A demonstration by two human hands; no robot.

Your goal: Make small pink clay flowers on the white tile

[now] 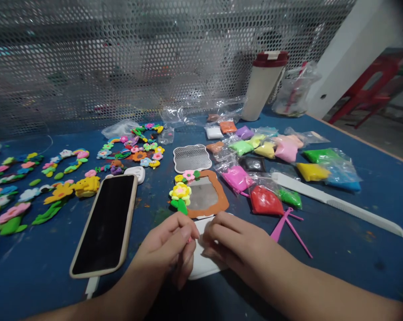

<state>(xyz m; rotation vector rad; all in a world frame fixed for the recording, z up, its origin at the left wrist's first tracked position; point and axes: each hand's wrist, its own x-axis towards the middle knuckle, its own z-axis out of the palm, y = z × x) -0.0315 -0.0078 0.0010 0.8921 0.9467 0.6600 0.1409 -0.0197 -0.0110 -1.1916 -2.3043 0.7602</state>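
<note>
My left hand (173,245) is closed in a pinch, and a tiny bit of pink clay (189,240) shows between its fingertips. Close beside it, my right hand (233,240) has its fingers curled together; whatever they hold is hidden. Both hands are above a white flat piece (204,263) with rounded corners. Just beyond lies a small mirror (203,196) in a wavy frame covered with brown clay. Yellow and pink clay flowers (181,191) and green leaves sit on its left side. Behind it is a plain white-framed mirror (192,158).
Left of my hands lies a phone (104,227) with a cable, near several clay flower decorations (59,191). On the right are bags of coloured clay (264,198), pink tools (283,225) and a white comb-like tool (338,203). A tumbler (264,89) stands before the perforated metal panel (121,62).
</note>
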